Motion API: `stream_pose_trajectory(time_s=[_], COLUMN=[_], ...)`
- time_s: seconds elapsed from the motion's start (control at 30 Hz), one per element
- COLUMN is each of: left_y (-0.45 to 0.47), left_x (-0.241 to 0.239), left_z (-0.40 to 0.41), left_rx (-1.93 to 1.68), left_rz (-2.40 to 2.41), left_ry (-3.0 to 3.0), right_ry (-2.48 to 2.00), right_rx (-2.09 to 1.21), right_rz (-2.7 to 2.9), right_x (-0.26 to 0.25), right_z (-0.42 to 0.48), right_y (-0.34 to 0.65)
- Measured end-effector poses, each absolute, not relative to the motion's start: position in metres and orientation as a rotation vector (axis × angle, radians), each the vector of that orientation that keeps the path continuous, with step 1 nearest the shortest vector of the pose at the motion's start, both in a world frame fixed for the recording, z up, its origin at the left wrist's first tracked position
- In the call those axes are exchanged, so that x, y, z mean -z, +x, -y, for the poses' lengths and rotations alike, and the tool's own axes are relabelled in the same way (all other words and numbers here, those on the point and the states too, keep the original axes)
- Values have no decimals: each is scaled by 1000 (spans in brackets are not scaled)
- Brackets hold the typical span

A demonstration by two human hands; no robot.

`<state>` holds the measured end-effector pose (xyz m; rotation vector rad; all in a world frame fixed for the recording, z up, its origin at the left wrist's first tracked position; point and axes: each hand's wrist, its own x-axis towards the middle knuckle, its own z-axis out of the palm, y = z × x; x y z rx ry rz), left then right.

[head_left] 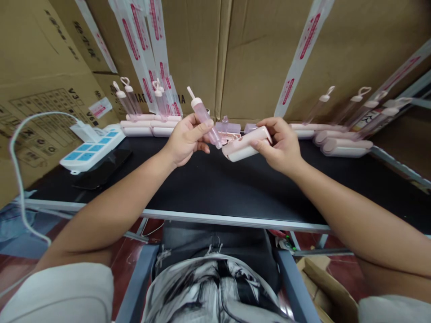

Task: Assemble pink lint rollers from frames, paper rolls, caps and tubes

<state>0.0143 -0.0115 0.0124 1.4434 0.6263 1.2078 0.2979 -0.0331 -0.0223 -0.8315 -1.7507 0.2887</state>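
My left hand (183,141) pinches a translucent pink tube (203,115) with a pale pink cap and strap on top. The tube leans, its lower end beside the left end of a rounded pink and white case (247,143); whether they touch I cannot tell. Around that case, the fingers of my right hand (284,146) are closed, with the thumb along its front. Behind both hands, small translucent pink parts (229,127) are partly hidden.
Similar cases with tubes standing up from them line the back left (138,131) and back right (346,147) of the black tabletop (208,186). On the left are a white power strip (92,150), a cable and a dark flat phone-like object (103,170). Cardboard boxes (262,58) wall the back.
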Motion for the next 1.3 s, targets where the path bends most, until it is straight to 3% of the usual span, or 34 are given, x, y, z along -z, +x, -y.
stream_pose_trajectory(time_s=[0.93, 1.3], left_y=[25, 25], left_x=[-13, -14], left_z=[37, 44], left_rx=[-1203, -1237], left_rz=[-625, -645], left_ry=[1682, 1742], right_ry=[-684, -670], right_rx=[-883, -883], right_rz=[1625, 1624], right_x=[29, 28], right_z=[51, 52], right_y=[275, 275])
